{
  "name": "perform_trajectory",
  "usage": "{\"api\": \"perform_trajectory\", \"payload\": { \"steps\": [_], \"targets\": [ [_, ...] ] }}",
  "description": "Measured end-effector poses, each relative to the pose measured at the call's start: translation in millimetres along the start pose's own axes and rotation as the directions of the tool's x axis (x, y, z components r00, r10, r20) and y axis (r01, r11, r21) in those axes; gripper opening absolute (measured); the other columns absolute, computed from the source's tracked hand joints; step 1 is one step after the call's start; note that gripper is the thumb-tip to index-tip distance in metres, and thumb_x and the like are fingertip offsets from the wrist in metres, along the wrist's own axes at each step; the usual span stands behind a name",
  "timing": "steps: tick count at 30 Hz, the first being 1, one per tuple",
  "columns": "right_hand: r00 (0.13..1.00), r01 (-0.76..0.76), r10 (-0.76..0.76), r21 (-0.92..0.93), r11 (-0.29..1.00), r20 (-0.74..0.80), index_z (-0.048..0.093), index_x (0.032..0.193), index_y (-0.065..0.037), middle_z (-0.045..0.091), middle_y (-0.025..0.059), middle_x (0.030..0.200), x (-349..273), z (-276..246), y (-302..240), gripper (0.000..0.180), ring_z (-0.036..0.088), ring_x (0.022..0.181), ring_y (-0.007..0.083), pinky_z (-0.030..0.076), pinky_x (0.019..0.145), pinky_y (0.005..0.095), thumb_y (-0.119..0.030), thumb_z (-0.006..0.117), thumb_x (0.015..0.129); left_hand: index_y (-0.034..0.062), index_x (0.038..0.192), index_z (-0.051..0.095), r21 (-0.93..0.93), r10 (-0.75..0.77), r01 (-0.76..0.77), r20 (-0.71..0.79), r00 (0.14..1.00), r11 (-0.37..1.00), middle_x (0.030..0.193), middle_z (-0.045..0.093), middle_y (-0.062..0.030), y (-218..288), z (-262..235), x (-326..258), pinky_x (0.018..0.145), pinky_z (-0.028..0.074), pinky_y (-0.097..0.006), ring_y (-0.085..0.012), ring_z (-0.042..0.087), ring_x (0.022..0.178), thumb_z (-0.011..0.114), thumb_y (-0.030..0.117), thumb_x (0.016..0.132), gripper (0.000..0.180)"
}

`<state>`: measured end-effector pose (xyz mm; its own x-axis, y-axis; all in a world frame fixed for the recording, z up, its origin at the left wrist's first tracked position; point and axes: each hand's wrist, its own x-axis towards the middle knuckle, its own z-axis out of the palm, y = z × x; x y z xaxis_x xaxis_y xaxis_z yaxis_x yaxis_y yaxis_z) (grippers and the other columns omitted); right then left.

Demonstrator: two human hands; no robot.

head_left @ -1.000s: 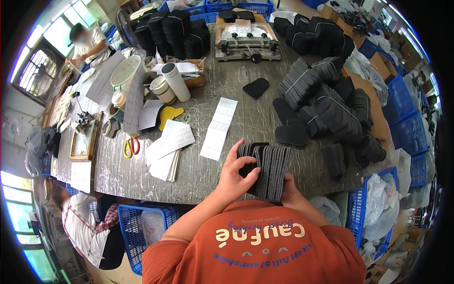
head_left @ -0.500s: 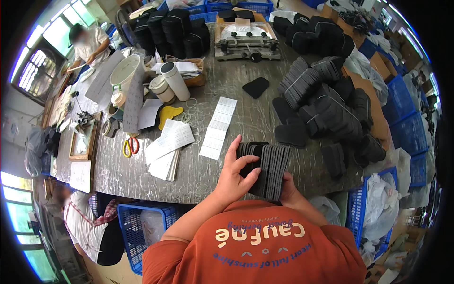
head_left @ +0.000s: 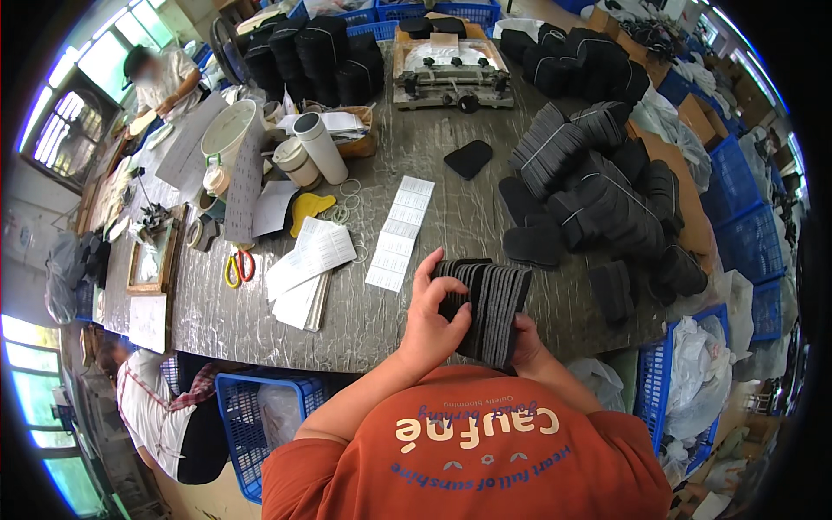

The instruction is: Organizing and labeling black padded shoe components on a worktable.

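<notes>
A stack of dark grey and black insoles [head_left: 496, 314] stands on edge between my hands, just in front of my body at the table's near edge. My left hand [head_left: 433, 314] grips its left side, thumb and index finger bent at the leftmost pieces and another finger stretched along the far edge. At the stack's lower right, my right hand [head_left: 527, 340] supports the other side, with its fingers partly hidden behind the pieces. One loose black insole [head_left: 469, 160] lies farther out on the table. To the right are more loose insoles [head_left: 532, 246].
Bundled insoles [head_left: 607, 195] heap up on the right of the table [head_left: 451, 217]. Label sheets [head_left: 400, 234], papers, scissors [head_left: 239, 268] and a white bottle [head_left: 320, 149] sit left. A metal clamp fixture [head_left: 454, 82] is at the back. Blue crates flank me; two people are at left.
My left thumb and index finger have shifted slightly along the stack's left pieces, the index finger curling more. The stack stays in nearly the same place.
</notes>
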<state>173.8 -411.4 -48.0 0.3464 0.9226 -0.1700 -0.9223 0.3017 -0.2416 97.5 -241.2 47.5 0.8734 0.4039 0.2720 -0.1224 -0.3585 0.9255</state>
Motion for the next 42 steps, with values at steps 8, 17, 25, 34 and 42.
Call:
{"api": "perform_trajectory", "payload": {
  "steps": [8,17,25,34,42],
  "targets": [
    [1.000,0.002,-0.002,0.018,1.000,-0.026,0.048,0.126,0.002,0.057,0.0165,0.121,-1.1,-6.6,0.6,0.062,0.058,0.108,0.0287,0.045,0.097,0.0434,-0.030,0.063,0.074,0.0075,0.097,0.066,0.095,0.082,-0.093,0.109,0.991,0.991,0.142,0.028,-0.0246,6.7,-7.5,1.3,0.104,0.029,-0.042,-0.0376,0.033,0.131,0.068,0.003,0.070,0.027],
    [1.000,0.003,-0.003,0.040,0.999,0.004,0.048,0.127,0.000,0.057,0.0164,0.122,1.3,2.9,0.3,0.061,0.057,0.110,0.0289,0.042,0.100,0.0444,-0.030,0.062,0.075,0.0090,0.095,0.066,0.150,0.130,-0.141,0.086,0.988,0.978,0.142,0.027,-0.0250,-0.9,-3.5,-0.9,0.105,0.029,-0.042,-0.0393,0.031,0.131,0.071,0.008,0.070,0.026],
    [1.000,-0.002,0.002,0.020,1.000,0.020,0.048,0.127,0.000,0.058,0.0162,0.120,1.4,1.8,1.6,0.061,0.058,0.109,0.0288,0.042,0.100,0.0448,-0.030,0.062,0.075,0.0098,0.093,0.065,0.136,0.098,-0.105,0.059,0.993,0.985,0.142,0.028,-0.0238,4.9,0.6,-0.8,0.103,0.032,-0.042,-0.0387,0.033,0.130,0.076,0.012,0.067,0.029],
    [1.000,0.008,-0.008,-0.032,0.999,-0.001,0.046,0.128,0.001,0.057,0.0140,0.121,0.5,6.8,-1.9,0.064,0.058,0.109,0.0268,0.044,0.098,0.0420,-0.026,0.067,0.073,0.0066,0.089,0.060,-0.008,-0.021,0.021,0.021,1.000,1.000,0.142,0.028,-0.0233,0.4,7.2,0.2,0.103,0.031,-0.042,-0.0385,0.033,0.131,0.072,0.007,0.067,0.025],
    [0.982,0.146,-0.172,-0.278,0.950,-0.072,0.044,0.129,-0.004,0.056,0.0085,0.122,-5.7,-0.5,-6.3,0.064,0.057,0.109,0.0217,0.046,0.095,0.0364,-0.019,0.073,0.074,0.0089,0.089,0.048,-0.064,-0.147,0.153,0.091,0.985,0.986,0.146,0.022,-0.0210,-14.7,14.3,5.8,0.105,0.027,-0.042,-0.0363,0.025,0.136,0.070,0.006,0.071,0.028]
  ]
}}
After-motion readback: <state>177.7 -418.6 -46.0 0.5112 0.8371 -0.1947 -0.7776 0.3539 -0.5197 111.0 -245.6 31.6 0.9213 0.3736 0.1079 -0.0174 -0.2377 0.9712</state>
